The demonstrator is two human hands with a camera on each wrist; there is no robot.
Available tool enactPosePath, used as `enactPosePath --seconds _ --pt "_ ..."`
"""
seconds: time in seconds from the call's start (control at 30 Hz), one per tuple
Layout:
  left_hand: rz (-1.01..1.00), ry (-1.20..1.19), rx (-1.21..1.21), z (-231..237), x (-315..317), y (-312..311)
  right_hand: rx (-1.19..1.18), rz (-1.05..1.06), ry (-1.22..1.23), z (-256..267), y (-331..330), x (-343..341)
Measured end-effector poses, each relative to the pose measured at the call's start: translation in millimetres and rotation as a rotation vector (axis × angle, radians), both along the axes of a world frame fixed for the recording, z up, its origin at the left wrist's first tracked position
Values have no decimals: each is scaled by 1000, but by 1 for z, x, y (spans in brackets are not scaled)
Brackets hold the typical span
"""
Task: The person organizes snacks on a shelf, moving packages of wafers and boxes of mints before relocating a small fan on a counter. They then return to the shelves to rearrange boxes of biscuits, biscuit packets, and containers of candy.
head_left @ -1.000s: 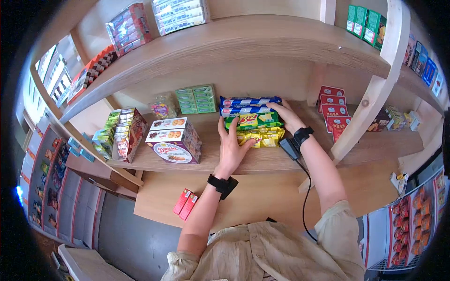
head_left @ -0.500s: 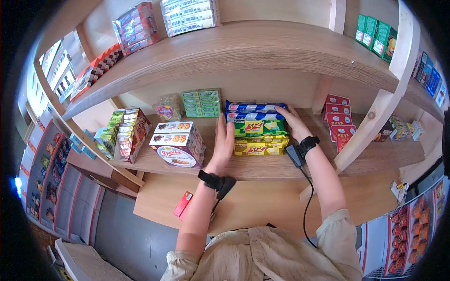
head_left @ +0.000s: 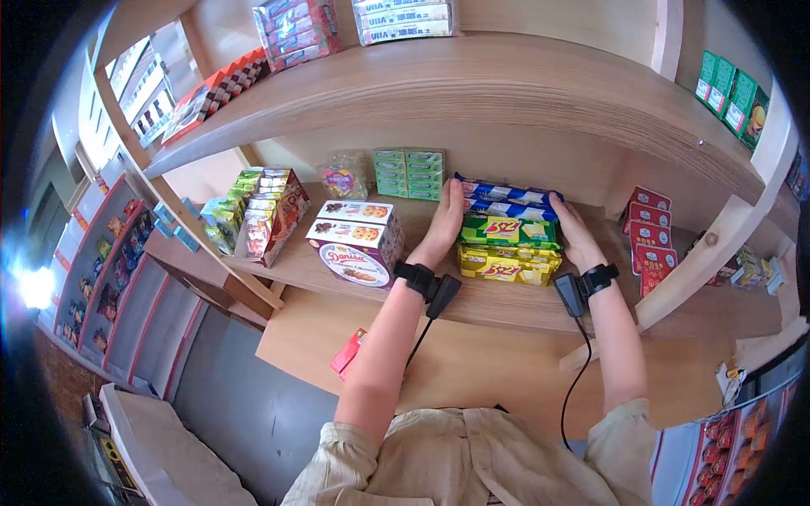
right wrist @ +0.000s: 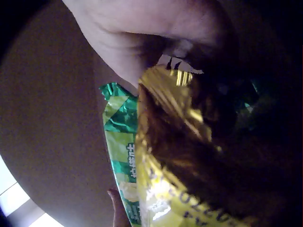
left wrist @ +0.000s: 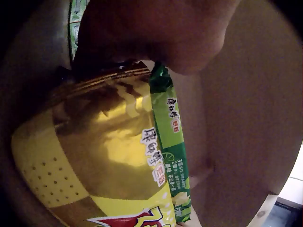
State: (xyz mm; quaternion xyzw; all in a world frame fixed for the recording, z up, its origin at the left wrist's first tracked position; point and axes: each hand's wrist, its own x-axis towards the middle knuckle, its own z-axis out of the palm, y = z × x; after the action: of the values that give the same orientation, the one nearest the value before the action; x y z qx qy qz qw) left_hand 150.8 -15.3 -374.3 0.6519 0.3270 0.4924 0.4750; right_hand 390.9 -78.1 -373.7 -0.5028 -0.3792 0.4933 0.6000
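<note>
between the left hand (head_left: 442, 226) and right hand (head_left: 579, 238), both with fingers extended, lie snack packs (head_left: 508, 231).

- The head camera looks out from above the person's shirt (head_left: 481, 455), forward and steeply down, its wide round view bending the upper shelf (head_left: 523, 76) into an arc.
- It sits farthest back, taking in both arms and the middle shelf (head_left: 506, 309).
- The left wrist camera (head_left: 442, 294) rides under the left hand (head_left: 443, 228), very close, facing one end of the yellow 3+2 biscuit packets (head_left: 509, 265); the hand crowds its top.
- The right wrist camera (head_left: 571, 295) looks from the opposite end, just as near, its right side lost in darkness below the right hand (head_left: 576, 236).
- All three views share the yellow packets and the green 3+2 biscuit packet (head_left: 506, 230).
</note>
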Motion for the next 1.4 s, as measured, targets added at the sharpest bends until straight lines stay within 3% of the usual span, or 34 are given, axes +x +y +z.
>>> enactPosePath --seconds 0.1,0.33,0.5,0.6,0.67,0.73,0.83,0.87,1.0,1.07,1.13,1.2,1.27,1.3,1.4 --pt "107 -20 3 -12 6 7 29 11 25 6 -9 -1" --pt "-48 -26 -76 -1 2 4 -27 6 18 5 -9 2" --pt "263 44 219 12 -2 -33 38 -5 73 -2 -6 9" --pt "187 169 318 25 -17 -83 42 -38 -12 -9 -3 23" --pt "108 260 437 21 -32 -120 125 -287 -176 -18 5 33" --pt "-20 351 525 23 -51 -157 109 -365 -312 11 -13 26" --pt "-169 420 475 21 -76 -203 554 -382 -513 51 -37 -6" --pt "-165 421 472 14 -84 -212 553 -378 -512 66 -48 -23" --pt "-165 543 428 9 -125 -235 766 -142 -1081 113 -72 -97" --pt "-68 598 275 -1 -152 -240 767 -87 -1124 131 -62 -118" --pt "5 561 408 -9 -167 -242 675 61 -1266 148 -41 -134" --pt "45 594 410 -13 -182 -247 457 209 -1598 156 21 -149" --pt "83 556 398 -14 -194 -255 183 310 -1475 162 51 -164" --pt "113 548 348 -19 -202 -258 199 287 -1485 151 88 -147" --pt "224 497 207 -24 -225 -267 435 -40 -1701 80 160 -204"
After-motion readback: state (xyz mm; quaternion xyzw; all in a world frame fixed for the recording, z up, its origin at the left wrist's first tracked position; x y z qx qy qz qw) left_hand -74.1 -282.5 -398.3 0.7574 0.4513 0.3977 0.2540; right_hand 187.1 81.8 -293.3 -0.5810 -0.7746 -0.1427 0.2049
